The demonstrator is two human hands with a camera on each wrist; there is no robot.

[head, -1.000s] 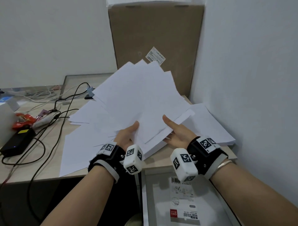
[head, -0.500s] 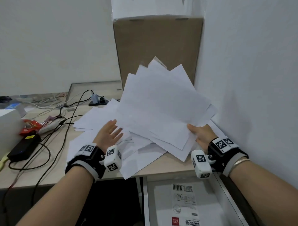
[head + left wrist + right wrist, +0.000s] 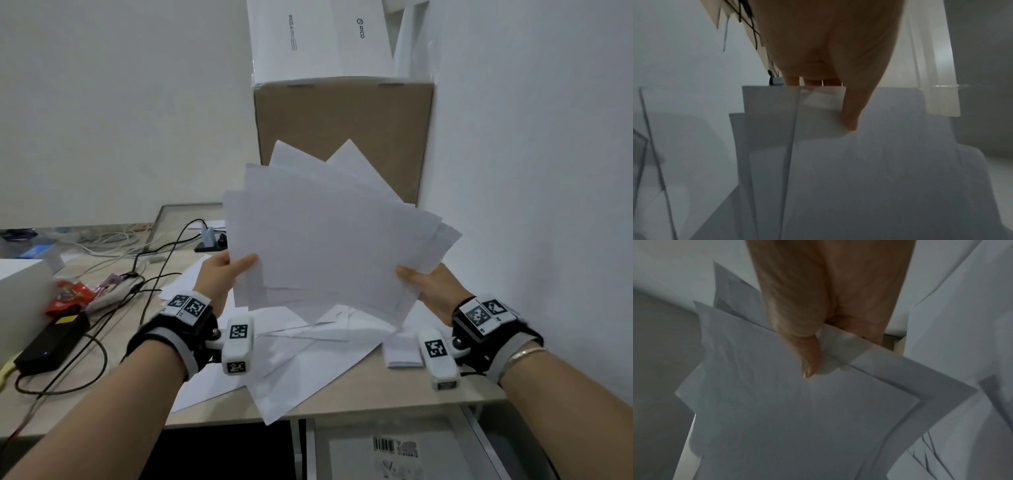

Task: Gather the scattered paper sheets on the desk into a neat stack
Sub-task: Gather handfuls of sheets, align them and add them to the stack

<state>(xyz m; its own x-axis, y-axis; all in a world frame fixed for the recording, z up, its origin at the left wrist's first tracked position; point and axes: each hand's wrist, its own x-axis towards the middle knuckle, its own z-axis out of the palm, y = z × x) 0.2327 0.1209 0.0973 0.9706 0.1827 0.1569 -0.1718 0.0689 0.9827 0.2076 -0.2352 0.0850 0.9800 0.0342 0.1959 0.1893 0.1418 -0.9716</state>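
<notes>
A fanned bundle of white paper sheets [image 3: 329, 240] is held up above the desk [image 3: 376, 394], its corners sticking out unevenly. My left hand [image 3: 226, 270] pinches the bundle's left edge, thumb on the near face [image 3: 851, 116] and fingers behind. My right hand [image 3: 421, 284] pinches the right edge the same way [image 3: 807, 363]. Several more loose sheets [image 3: 294, 356] lie overlapping on the desk below the bundle, one corner hanging over the front edge. A small folded paper [image 3: 402, 349] lies near my right wrist.
A tall cardboard box [image 3: 342, 137] with white boxes [image 3: 322, 37] on top stands at the back against the right wall. Black cables [image 3: 137, 284], a power brick [image 3: 51, 342] and a red packet [image 3: 70, 294] crowd the desk's left. An open drawer [image 3: 394, 448] sits below the front edge.
My left hand left the desk and took the bundle's left edge. Both hands have raised the bundle higher and turned it more upright.
</notes>
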